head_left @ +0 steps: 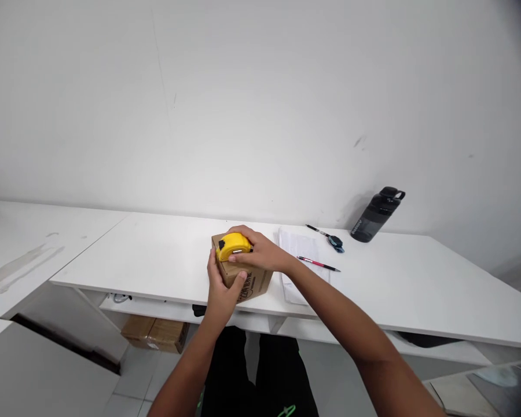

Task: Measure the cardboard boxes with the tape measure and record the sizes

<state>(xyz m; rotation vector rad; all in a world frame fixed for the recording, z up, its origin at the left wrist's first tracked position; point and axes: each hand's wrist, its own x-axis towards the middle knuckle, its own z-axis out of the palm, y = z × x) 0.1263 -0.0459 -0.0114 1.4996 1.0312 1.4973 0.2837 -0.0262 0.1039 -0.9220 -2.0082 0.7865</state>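
A small brown cardboard box (260,282) with black printing stands on the white desk in front of me. My left hand (224,289) grips its left and near sides, the thumb pressed on the printed face. A yellow tape measure (233,245) with a black corner is on top of the box, and my right hand (258,250) is closed around it from the right. Whether any blade is pulled out cannot be seen. The far side of the box is hidden.
Right of the box lie white papers (296,294) with a red and black pen (319,264). Behind them are a black pen (316,230) and a small dark blue item (336,243). A dark bottle (377,215) stands near the wall. Below the desk (156,249) sits a cardboard carton (156,333).
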